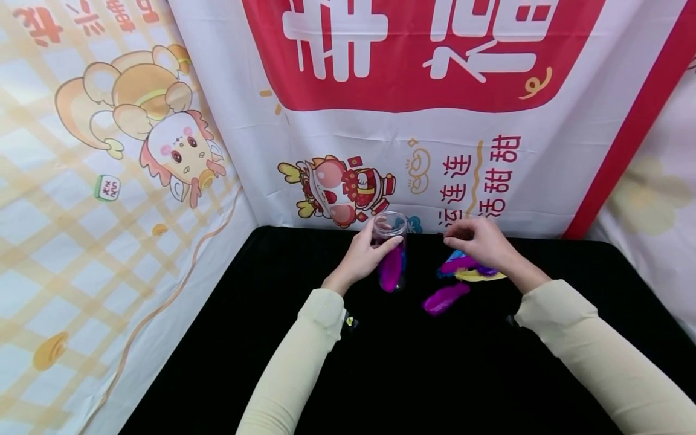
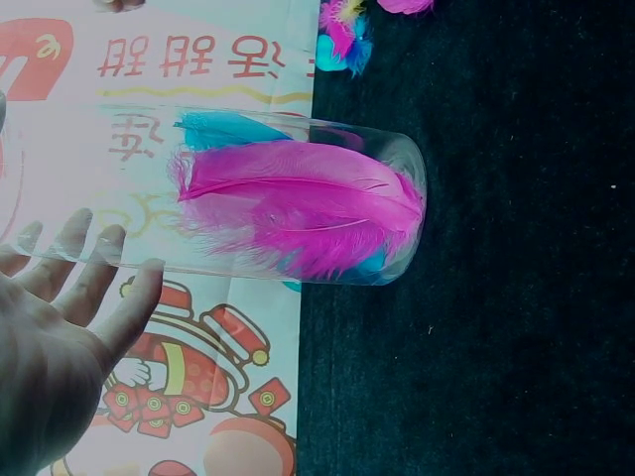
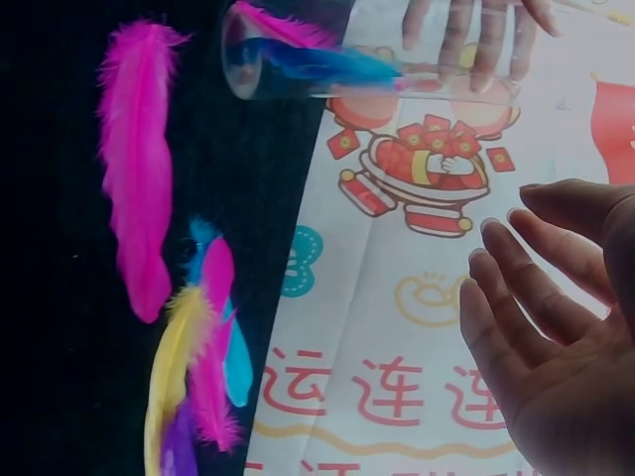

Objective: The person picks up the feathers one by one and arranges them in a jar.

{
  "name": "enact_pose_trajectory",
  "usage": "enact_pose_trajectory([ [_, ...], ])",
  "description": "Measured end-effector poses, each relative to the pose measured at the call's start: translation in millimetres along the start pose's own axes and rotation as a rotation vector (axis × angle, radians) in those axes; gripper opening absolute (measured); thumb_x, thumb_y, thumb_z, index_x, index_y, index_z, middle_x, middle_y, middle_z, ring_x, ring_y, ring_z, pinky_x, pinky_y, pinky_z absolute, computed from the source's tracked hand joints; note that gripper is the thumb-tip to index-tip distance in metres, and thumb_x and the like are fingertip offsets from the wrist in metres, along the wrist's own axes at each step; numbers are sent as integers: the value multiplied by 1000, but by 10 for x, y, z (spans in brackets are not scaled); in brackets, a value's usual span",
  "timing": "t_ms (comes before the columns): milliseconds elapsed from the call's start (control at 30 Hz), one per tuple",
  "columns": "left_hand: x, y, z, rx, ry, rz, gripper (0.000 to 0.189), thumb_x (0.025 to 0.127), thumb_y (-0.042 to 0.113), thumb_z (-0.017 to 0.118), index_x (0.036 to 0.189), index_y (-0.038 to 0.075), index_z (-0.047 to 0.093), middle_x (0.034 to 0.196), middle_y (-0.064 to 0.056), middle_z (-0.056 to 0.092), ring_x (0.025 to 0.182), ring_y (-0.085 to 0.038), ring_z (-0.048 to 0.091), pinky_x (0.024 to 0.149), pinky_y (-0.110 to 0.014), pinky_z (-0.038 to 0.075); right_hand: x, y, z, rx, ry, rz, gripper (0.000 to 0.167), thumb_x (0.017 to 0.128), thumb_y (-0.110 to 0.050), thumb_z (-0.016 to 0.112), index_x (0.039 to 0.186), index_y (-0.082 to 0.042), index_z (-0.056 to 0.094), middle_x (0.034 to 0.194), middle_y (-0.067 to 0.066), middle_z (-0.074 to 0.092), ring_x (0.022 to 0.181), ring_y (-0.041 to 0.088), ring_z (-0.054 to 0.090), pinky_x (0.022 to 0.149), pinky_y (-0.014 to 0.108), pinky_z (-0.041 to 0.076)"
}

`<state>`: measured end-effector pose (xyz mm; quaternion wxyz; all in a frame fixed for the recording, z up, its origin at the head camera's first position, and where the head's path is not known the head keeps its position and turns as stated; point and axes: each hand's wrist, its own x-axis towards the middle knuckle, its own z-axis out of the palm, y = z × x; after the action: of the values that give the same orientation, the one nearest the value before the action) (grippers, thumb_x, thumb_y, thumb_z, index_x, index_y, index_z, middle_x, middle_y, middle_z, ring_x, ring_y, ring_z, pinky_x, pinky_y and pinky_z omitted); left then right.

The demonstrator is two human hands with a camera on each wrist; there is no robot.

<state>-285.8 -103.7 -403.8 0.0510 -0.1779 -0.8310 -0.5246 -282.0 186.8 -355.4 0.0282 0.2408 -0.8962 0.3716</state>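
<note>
My left hand point(image 1: 360, 257) grips the upper part of a clear jar point(image 1: 390, 225), its thumb across the near side. The jar stands upright, its open mouth facing up. Inside it are magenta feathers point(image 2: 308, 183) and blue feathers point(image 3: 317, 61). To the right, my right hand point(image 1: 481, 243) hovers above a small pile of feathers, fingers loosely bent and holding nothing. That pile includes a yellow feather point(image 3: 171, 357), a purple feather point(image 3: 179, 446), and magenta and blue ones. One separate magenta feather point(image 1: 446, 299) lies between the jar and the pile, on the near side.
A black cloth-covered table point(image 1: 413, 374) lies under everything. Behind its far edge hangs a white and red printed cloth point(image 1: 337, 133). Another patterned cloth point(image 1: 109, 241) hangs along the left side.
</note>
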Motion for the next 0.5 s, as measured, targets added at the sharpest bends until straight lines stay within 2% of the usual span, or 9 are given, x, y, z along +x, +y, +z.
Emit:
enact_pose_trajectory([
  [133, 6, 0, 0, 0, -1, -4, 70, 98, 46, 69, 153, 15, 41, 133, 1, 63, 122, -12, 60, 103, -35, 50, -9, 72, 45, 3, -16, -2, 9, 96, -13, 73, 99, -5, 77, 96, 6, 76, 88, 19, 67, 78, 30, 54],
  [367, 9, 3, -3, 2, -5, -2, 72, 98, 46, 68, 154, 10, 39, 133, -2, 63, 123, -14, 60, 104, -36, 50, -42, 201, 119, 14, -94, 36, 11, 96, -16, 72, 103, -8, 77, 98, 5, 75, 93, 20, 68, 82, 38, 53],
  [500, 9, 3, -5, -5, -13, -6, 71, 99, 46, 67, 154, 11, 39, 136, -6, 62, 124, -14, 59, 105, -37, 49, -40, 287, 197, 3, -123, 26, 12, 94, -13, 74, 104, -6, 76, 96, 4, 75, 93, 21, 68, 83, 40, 54],
])
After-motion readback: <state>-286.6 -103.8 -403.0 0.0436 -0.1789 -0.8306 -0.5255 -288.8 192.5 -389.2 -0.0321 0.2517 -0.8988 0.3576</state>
